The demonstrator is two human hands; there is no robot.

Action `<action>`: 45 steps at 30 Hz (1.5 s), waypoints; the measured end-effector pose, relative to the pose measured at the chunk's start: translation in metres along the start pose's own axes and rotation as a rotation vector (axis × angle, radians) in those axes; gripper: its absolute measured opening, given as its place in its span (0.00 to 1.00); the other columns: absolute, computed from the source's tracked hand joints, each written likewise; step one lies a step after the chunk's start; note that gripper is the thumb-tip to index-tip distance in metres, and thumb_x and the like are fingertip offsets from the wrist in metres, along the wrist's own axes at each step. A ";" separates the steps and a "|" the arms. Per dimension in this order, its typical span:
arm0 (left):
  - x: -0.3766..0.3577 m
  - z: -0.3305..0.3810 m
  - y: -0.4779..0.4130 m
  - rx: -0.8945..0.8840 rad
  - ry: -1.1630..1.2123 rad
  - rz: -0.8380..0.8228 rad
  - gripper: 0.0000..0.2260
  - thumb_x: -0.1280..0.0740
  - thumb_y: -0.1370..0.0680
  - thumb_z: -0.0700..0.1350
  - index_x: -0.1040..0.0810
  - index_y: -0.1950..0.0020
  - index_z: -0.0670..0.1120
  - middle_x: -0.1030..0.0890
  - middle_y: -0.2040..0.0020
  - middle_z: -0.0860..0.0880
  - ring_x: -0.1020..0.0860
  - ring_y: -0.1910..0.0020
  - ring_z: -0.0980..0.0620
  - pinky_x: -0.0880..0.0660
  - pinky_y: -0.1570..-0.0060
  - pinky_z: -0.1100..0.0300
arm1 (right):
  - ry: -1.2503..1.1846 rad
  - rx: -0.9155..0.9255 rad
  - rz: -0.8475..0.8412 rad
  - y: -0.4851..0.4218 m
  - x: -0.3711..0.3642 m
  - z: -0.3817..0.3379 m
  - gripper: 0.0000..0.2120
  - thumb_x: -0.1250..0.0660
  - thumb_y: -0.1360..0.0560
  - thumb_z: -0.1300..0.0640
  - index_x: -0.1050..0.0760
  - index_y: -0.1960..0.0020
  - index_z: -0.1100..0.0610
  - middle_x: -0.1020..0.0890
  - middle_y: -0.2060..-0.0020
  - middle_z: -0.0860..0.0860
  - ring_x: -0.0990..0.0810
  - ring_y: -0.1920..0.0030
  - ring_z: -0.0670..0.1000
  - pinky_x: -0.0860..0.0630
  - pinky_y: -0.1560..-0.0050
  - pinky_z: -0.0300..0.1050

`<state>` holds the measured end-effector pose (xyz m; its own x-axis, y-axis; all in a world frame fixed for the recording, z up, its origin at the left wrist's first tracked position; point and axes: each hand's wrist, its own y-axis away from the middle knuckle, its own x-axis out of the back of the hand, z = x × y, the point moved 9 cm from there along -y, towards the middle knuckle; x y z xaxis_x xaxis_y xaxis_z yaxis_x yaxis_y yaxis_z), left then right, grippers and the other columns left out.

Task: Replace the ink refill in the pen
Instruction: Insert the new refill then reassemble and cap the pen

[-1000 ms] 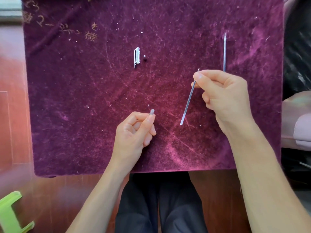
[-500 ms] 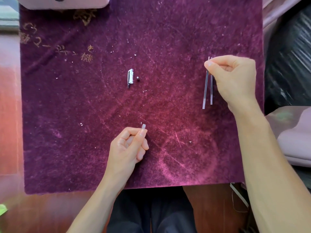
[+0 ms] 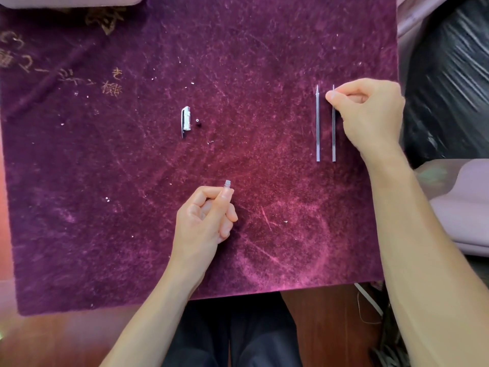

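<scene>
Two thin silver ink refills lie parallel on the purple velvet cloth [image 3: 264, 75] at the right, tips pointing away from me. My right hand [image 3: 370, 115] pinches the upper end of the right refill [image 3: 334, 139] between thumb and forefinger. The left refill [image 3: 317, 128] lies free just beside it. My left hand [image 3: 206, 218] rests on the cloth near the front, closed on a clear pen part whose threaded end [image 3: 227, 183] sticks out above the fingertips; the remainder of that part is hidden. A clear pen cap with a metal clip [image 3: 185, 121] and a tiny black bead [image 3: 198, 123] lie mid-cloth.
The cloth covers a wooden table [image 3: 53, 340]. A lilac object [image 3: 66, 0] sits at the cloth's far left edge. A black plastic-wrapped thing [image 3: 449, 75] and a lilac cushion [image 3: 465, 207] stand off the right side. My dark-trousered legs [image 3: 232, 335] are below the front edge.
My right hand carried its refill from mid-cloth to the right and lowered it alongside the other refill; both now lie parallel. My left hand stayed closed on the threaded part.
</scene>
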<state>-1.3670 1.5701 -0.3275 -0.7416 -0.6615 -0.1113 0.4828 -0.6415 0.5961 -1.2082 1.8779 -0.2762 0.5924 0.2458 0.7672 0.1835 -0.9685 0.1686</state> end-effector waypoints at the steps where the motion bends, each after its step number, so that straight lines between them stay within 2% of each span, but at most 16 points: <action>1: 0.000 0.000 0.000 -0.003 -0.002 0.000 0.08 0.31 0.18 0.50 0.18 0.51 0.45 0.20 0.65 0.47 0.30 0.74 0.56 0.33 0.75 0.64 | 0.007 0.002 0.002 0.000 0.000 0.000 0.08 0.25 0.25 0.49 0.11 0.49 0.50 0.18 0.65 0.35 0.20 0.65 0.25 0.27 0.58 0.19; 5: 0.000 0.000 0.000 -0.015 -0.008 -0.005 0.08 0.32 0.18 0.50 0.18 0.51 0.47 0.19 0.65 0.47 0.30 0.74 0.57 0.32 0.75 0.64 | 0.021 0.017 0.006 0.001 0.000 -0.002 0.08 0.25 0.24 0.50 0.11 0.49 0.51 0.19 0.66 0.35 0.21 0.67 0.25 0.28 0.60 0.19; 9: -0.001 0.000 0.000 -0.024 -0.003 -0.010 0.08 0.32 0.18 0.51 0.18 0.51 0.48 0.19 0.65 0.47 0.30 0.74 0.57 0.32 0.75 0.65 | 0.017 0.019 0.013 0.003 0.001 -0.003 0.08 0.25 0.24 0.49 0.12 0.48 0.50 0.19 0.66 0.35 0.19 0.65 0.30 0.26 0.58 0.22; 14: 0.000 -0.001 0.000 -0.028 0.013 -0.008 0.09 0.32 0.17 0.50 0.19 0.50 0.45 0.19 0.65 0.47 0.30 0.74 0.57 0.32 0.75 0.65 | 0.005 0.036 0.034 0.005 0.005 -0.010 0.10 0.26 0.23 0.48 0.11 0.47 0.52 0.15 0.62 0.42 0.19 0.63 0.34 0.25 0.56 0.24; 18: 0.000 -0.002 0.000 -0.033 0.023 -0.007 0.10 0.32 0.18 0.50 0.19 0.49 0.44 0.19 0.65 0.46 0.29 0.74 0.57 0.32 0.75 0.65 | 0.028 0.054 0.016 0.007 0.001 -0.024 0.10 0.26 0.23 0.46 0.11 0.49 0.51 0.15 0.62 0.42 0.18 0.63 0.34 0.26 0.57 0.22; 19: 0.000 -0.002 0.000 -0.033 0.024 -0.007 0.09 0.32 0.18 0.50 0.19 0.49 0.45 0.19 0.65 0.46 0.29 0.74 0.57 0.32 0.75 0.65 | 0.037 0.055 0.004 0.007 -0.002 -0.028 0.10 0.26 0.24 0.46 0.11 0.50 0.51 0.15 0.62 0.43 0.17 0.62 0.37 0.23 0.54 0.26; 22: 0.000 -0.002 0.001 -0.032 0.025 -0.005 0.08 0.32 0.18 0.51 0.18 0.50 0.47 0.19 0.65 0.46 0.30 0.74 0.57 0.32 0.75 0.65 | 0.072 0.038 -0.021 0.007 -0.011 -0.034 0.11 0.25 0.25 0.45 0.11 0.50 0.52 0.13 0.59 0.47 0.14 0.54 0.47 0.17 0.45 0.46; 25: 0.000 -0.002 0.001 -0.033 0.030 -0.004 0.08 0.32 0.18 0.51 0.18 0.50 0.47 0.19 0.65 0.47 0.30 0.74 0.57 0.32 0.75 0.65 | 0.099 0.015 -0.036 0.006 -0.015 -0.035 0.11 0.25 0.25 0.46 0.11 0.51 0.53 0.14 0.61 0.47 0.13 0.53 0.50 0.17 0.43 0.50; 29: 0.000 -0.002 0.001 -0.035 0.035 0.003 0.08 0.32 0.18 0.50 0.18 0.51 0.48 0.19 0.65 0.47 0.30 0.74 0.57 0.32 0.75 0.65 | 0.120 -0.022 -0.029 0.007 -0.014 -0.033 0.09 0.24 0.25 0.48 0.11 0.55 0.53 0.16 0.66 0.46 0.13 0.57 0.49 0.17 0.45 0.50; 34: -0.001 -0.001 0.001 -0.040 0.047 -0.002 0.07 0.32 0.18 0.50 0.18 0.51 0.49 0.19 0.65 0.47 0.30 0.74 0.57 0.32 0.75 0.65 | 0.145 -0.038 -0.025 0.005 -0.014 -0.031 0.12 0.23 0.25 0.48 0.12 0.59 0.56 0.14 0.65 0.48 0.16 0.61 0.47 0.18 0.49 0.47; 38: -0.001 -0.001 0.002 -0.041 0.046 -0.003 0.07 0.32 0.18 0.50 0.18 0.51 0.48 0.19 0.65 0.47 0.30 0.74 0.57 0.32 0.75 0.66 | 0.155 -0.051 -0.046 0.002 -0.015 -0.032 0.09 0.24 0.24 0.49 0.12 0.56 0.54 0.12 0.61 0.49 0.14 0.56 0.48 0.18 0.46 0.48; 41: -0.001 -0.001 0.001 -0.040 0.040 -0.008 0.07 0.32 0.18 0.50 0.19 0.51 0.48 0.19 0.65 0.47 0.29 0.74 0.57 0.31 0.75 0.66 | 0.148 -0.057 -0.072 0.002 -0.018 -0.032 0.09 0.24 0.24 0.51 0.12 0.58 0.55 0.16 0.66 0.45 0.18 0.64 0.41 0.20 0.50 0.43; 43: -0.001 0.000 0.001 -0.036 0.036 -0.016 0.08 0.31 0.18 0.51 0.19 0.51 0.48 0.19 0.65 0.47 0.29 0.74 0.57 0.31 0.74 0.66 | 0.100 -0.071 -0.099 0.004 -0.021 -0.032 0.09 0.24 0.24 0.51 0.12 0.58 0.55 0.16 0.66 0.42 0.19 0.65 0.38 0.22 0.55 0.38; 45: -0.002 0.001 0.000 -0.029 0.037 -0.024 0.08 0.31 0.18 0.51 0.19 0.51 0.48 0.19 0.65 0.47 0.30 0.74 0.57 0.31 0.75 0.66 | 0.032 -0.080 -0.125 0.008 -0.024 -0.033 0.09 0.23 0.24 0.50 0.11 0.56 0.55 0.15 0.65 0.42 0.17 0.62 0.41 0.24 0.59 0.36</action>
<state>-1.3659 1.5716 -0.3267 -0.7356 -0.6593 -0.1553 0.4784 -0.6680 0.5700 -1.2466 1.8627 -0.2723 0.5433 0.3644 0.7563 0.1903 -0.9309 0.3118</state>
